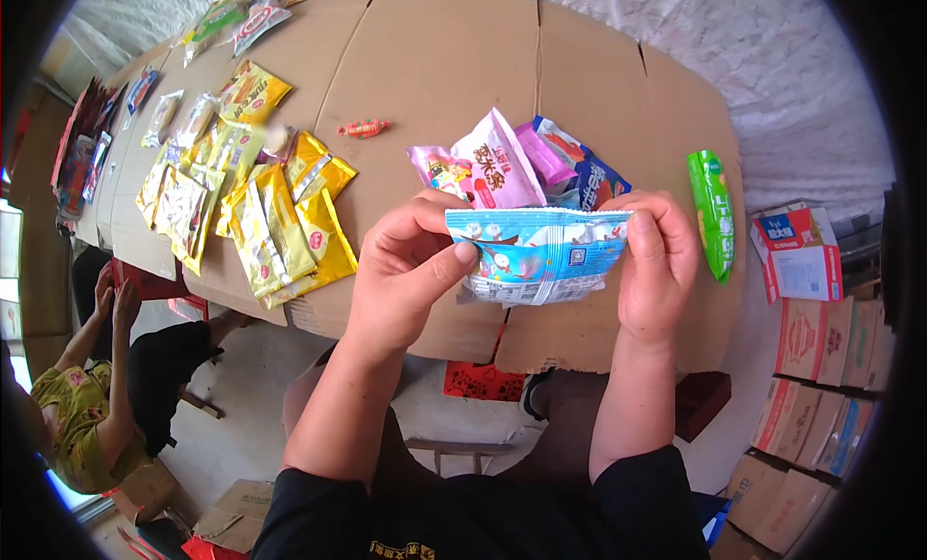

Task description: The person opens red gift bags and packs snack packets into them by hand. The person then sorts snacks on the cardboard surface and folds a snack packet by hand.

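Observation:
A blue snack packet (541, 256) is stretched level between my hands, its back seam and printed label facing me. My left hand (410, 261) pinches its left top corner between thumb and fingers. At the opposite top corner, my right hand (659, 256) grips the packet the same way. Just beyond it on the cardboard lie a pink snack packet (497, 159), a purple packet (547, 159) and a dark blue packet (601, 182), partly hidden by the held one. A small red wrapped sweet (364, 128) lies farther to the left.
Several yellow packets (270, 227) are heaped on the left of the cardboard-covered table (435, 68). A green packet (713, 212) lies by the right edge. Cardboard boxes (797, 415) are stacked at the right. Another person (97, 396) sits at the left, hands raised near the table edge.

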The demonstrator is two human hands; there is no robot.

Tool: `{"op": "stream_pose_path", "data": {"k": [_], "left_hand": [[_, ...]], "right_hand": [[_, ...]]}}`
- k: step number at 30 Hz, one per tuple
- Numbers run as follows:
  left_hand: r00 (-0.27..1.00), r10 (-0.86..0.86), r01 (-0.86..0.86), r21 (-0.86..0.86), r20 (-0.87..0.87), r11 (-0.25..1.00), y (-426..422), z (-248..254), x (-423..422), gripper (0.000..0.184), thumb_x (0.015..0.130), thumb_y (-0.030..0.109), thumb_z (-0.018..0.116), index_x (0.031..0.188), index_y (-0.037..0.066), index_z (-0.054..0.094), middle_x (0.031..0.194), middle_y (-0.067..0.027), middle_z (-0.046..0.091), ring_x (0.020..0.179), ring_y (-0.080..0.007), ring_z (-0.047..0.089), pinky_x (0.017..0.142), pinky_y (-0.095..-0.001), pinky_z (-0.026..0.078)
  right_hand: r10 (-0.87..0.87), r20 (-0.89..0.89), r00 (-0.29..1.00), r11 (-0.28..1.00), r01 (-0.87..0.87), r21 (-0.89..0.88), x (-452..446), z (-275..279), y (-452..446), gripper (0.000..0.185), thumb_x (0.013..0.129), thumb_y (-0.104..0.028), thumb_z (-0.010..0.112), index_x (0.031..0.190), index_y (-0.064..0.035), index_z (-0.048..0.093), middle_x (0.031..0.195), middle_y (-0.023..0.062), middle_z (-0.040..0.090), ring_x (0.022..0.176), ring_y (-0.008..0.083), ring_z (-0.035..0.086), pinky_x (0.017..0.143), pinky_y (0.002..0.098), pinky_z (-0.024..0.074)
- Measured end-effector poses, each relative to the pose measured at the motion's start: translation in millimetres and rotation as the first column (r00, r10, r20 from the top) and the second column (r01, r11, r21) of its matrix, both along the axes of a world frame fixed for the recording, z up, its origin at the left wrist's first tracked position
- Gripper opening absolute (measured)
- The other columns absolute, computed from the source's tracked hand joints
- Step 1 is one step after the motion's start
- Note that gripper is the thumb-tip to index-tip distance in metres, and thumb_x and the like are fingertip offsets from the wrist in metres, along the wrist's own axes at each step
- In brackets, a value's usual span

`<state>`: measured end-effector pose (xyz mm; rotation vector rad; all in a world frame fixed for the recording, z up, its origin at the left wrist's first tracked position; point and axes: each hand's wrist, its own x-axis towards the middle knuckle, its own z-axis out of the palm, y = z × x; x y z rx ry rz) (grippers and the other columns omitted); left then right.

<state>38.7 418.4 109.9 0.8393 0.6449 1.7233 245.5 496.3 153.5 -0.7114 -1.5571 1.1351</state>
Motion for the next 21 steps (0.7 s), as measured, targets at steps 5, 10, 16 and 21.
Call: {"op": "stream_pose_path", "data": {"k": [5, 10, 16, 21], "left_hand": [[1.0, -0.004, 0.004, 0.004, -0.026, 1.0, 3, 2, -2, 0.009, 0.089, -0.001, 0.067, 0.097, 0.002, 0.066, 0.101, -0.0056, 0.063, 0.095, -0.0142, 0.061, 0.087, -0.0301, 0.048], [0.999, -0.025, 0.025, -0.026, 0.022, 0.999, 1, 4, -2, 0.006, 0.089, -0.001, 0.067, 0.094, 0.002, 0.065, 0.097, -0.0039, 0.062, 0.091, -0.0122, 0.06, 0.082, -0.0277, 0.048], [1.0, -0.002, 0.002, -0.012, -0.01, 1.0, -5, 2, -1, 0.004, 0.089, 0.0, 0.068, 0.09, 0.003, 0.064, 0.093, -0.0028, 0.06, 0.085, -0.0102, 0.057, 0.076, -0.0255, 0.046], [1.0, 0.003, -0.003, 0.022, -0.007, 1.0, -14, 3, 3, 0.005, 0.089, -0.001, 0.067, 0.089, 0.003, 0.064, 0.093, -0.0027, 0.06, 0.084, -0.0101, 0.056, 0.075, -0.0255, 0.045]], "right_hand": [[-0.023, -0.011, 1.0, 0.999, 0.023, -0.045, -6, -1, 3, 0.018, 0.101, -0.013, 0.055, 0.092, 0.0012, 0.062, 0.085, 0.0004, 0.062, 0.075, 0.0028, 0.05, 0.068, 0.0192, 0.04], [-0.046, -0.046, 0.998, 0.991, 0.039, -0.125, -5, -5, 4, 0.016, 0.101, -0.011, 0.055, 0.093, 0.0011, 0.062, 0.084, -0.0006, 0.061, 0.074, 0.0025, 0.049, 0.067, 0.0189, 0.0391], [-0.059, -0.036, 0.998, 0.988, 0.054, -0.146, -3, -7, -2, 0.016, 0.1, -0.013, 0.056, 0.093, 0.0005, 0.062, 0.082, -0.0027, 0.058, 0.074, 0.0023, 0.047, 0.066, 0.0186, 0.038], [-0.031, -0.072, 0.997, 0.992, 0.022, -0.121, 0, -7, -9, 0.019, 0.1, -0.017, 0.059, 0.096, 0.0002, 0.063, 0.085, -0.0018, 0.06, 0.076, 0.0028, 0.048, 0.069, 0.0192, 0.0389]]}}
